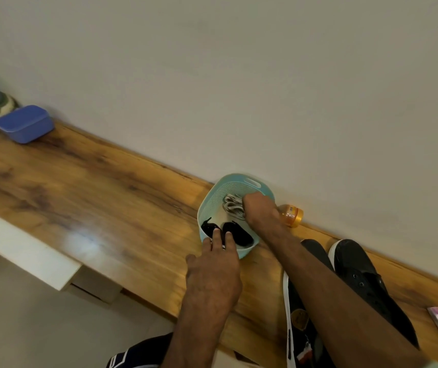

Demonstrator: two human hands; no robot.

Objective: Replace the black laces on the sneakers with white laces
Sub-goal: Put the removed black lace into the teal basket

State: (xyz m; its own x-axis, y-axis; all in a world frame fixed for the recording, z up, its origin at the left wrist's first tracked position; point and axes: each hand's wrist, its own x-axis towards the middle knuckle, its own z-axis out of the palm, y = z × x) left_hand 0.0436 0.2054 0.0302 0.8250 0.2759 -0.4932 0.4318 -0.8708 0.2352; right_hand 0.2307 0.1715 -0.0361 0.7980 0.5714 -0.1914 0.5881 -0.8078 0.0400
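Fetching laces: right hand (260, 211) clenched on white laces (232, 205) inside teal basket (213, 200), left hand (213, 272) flat, released, steadying its near rim. Next: lifting clear toward sneakers (356, 272) beside basket.

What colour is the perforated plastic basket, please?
Light teal perforated plastic basket, clearest in the head view.

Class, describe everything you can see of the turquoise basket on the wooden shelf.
The turquoise basket looks like plastic, with rounded corners, perforated walls and a slot handle in its far rim. It sits upright on the wooden shelf near the wall. Inside lie bundled white laces and two coiled black laces. The left hand rests fingers on its near rim; the right hand reaches in at the white laces.
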